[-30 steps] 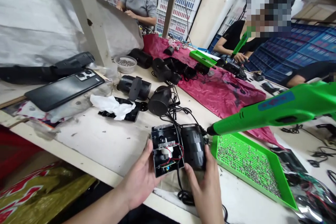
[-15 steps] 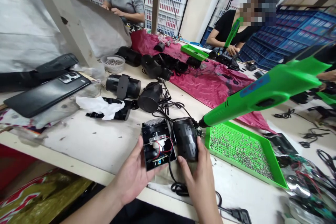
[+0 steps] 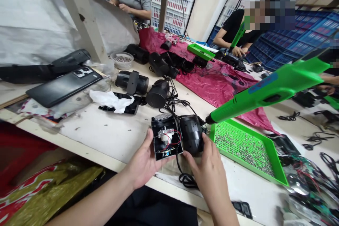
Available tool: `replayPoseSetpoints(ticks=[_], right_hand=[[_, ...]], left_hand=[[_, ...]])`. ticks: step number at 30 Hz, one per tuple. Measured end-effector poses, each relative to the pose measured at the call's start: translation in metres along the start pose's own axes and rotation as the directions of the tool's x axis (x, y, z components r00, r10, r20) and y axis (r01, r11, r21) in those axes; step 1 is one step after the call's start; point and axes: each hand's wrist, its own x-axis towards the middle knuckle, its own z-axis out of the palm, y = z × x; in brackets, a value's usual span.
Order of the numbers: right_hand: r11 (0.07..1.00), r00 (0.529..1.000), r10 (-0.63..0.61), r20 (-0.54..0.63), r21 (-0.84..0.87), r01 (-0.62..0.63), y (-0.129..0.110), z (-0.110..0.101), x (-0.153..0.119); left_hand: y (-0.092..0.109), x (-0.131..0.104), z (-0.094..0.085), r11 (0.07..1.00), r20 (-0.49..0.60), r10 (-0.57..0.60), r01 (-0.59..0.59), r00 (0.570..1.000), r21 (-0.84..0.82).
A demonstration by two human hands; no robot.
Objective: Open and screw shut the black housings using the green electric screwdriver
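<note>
My left hand is closed around the edge of an open black housing half. Inside that half sit a white motor-like part, red wires and a small board at the lower end. My right hand grips the second black housing half, its rounded outer side facing up. The halves lie side by side with a narrow gap, and a black cable runs down from the open half. Just beyond my right fingers, the dark tip of a green electric screwdriver meets the area beside the right half.
A green tray of small screws stands at the right. Black cylindrical housings, a white tissue, a phone and a screw tub lie to the left and behind. Wired parts crowd the right edge. Co-workers sit across the table.
The view has shifted, so most things sit farther right. The right housing half has turned slightly, its surface more rounded toward me. Both hands keep their holds.
</note>
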Motion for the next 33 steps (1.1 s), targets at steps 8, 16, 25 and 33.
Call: replayPoseSetpoints(ticks=[8,16,25,33], right_hand=[[0.918,0.94,0.298,0.165,0.221,-0.33,0.004,-0.005,0.0],[0.679,0.86,0.439,0.26,0.531,-0.507,0.002,-0.03,-0.017],[0.79,0.917,0.395,0.057,0.488,-0.371,-0.048,-0.044,-0.008],[0.82,0.941,0.339,0.017,0.485,-0.304,-0.052,-0.037,-0.006]], left_hand=[[0.001,-0.003,0.001,1.0,-0.012,0.018,-0.018,1.0,0.008],[-0.001,-0.004,-0.001,0.997,0.13,0.026,-0.016,0.991,-0.074],[-0.001,-0.005,-0.003,0.987,0.243,0.107,-0.073,0.964,-0.145],[-0.006,-0.008,-0.007,0.985,0.288,0.158,-0.13,0.944,-0.113]])
